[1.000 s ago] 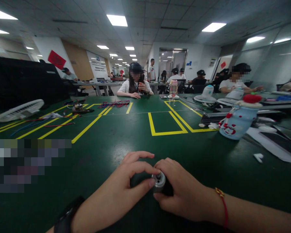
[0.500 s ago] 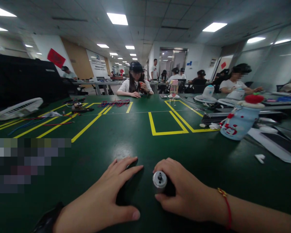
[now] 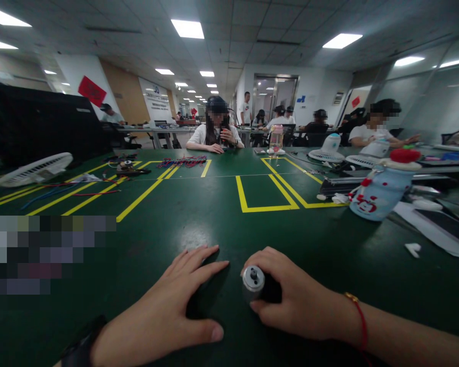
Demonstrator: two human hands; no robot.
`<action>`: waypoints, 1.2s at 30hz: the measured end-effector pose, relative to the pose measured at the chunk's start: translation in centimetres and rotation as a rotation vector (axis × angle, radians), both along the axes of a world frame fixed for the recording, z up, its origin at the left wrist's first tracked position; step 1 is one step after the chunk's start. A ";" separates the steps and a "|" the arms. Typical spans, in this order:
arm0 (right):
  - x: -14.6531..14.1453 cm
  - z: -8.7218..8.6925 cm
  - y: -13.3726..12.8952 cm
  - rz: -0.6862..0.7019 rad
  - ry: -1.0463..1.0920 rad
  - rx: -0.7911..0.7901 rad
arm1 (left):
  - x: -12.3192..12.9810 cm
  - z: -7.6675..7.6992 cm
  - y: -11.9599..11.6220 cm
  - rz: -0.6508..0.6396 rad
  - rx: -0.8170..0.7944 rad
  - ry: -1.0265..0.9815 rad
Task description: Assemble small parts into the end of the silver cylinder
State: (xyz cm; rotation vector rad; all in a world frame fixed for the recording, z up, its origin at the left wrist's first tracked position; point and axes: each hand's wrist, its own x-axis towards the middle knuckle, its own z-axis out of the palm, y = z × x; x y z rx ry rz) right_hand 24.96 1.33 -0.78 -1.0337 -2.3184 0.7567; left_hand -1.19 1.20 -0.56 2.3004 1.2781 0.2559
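A silver metal cylinder (image 3: 253,283) with a small dark shaft and holes in its top stands upright on the green table (image 3: 191,209). My right hand (image 3: 294,295), with a red string bracelet at the wrist, is wrapped round it, fingers on the far side and thumb on the near side. To the left, my left hand (image 3: 176,300) rests low over the table, palm down, fingers and thumb spread, holding nothing. A gap separates its fingertips from the cylinder. The cylinder's right side is hidden in my right hand.
Yellow tape (image 3: 270,208) marks the table. A blue bottle (image 3: 382,191) and a white object (image 3: 413,249) are at right. Red and blue wires (image 3: 183,161) lie at the far side, where a person (image 3: 214,133) sits. A white fan (image 3: 36,171) is at left.
The view has shifted slightly, so the scene appears a little further right. My right hand still grips the cylinder and my left hand stays spread.
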 end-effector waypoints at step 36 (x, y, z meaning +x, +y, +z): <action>-0.2 -0.6 -0.1 -0.097 -0.014 0.002 | 3.9 1.8 -0.1 0.021 0.133 -0.268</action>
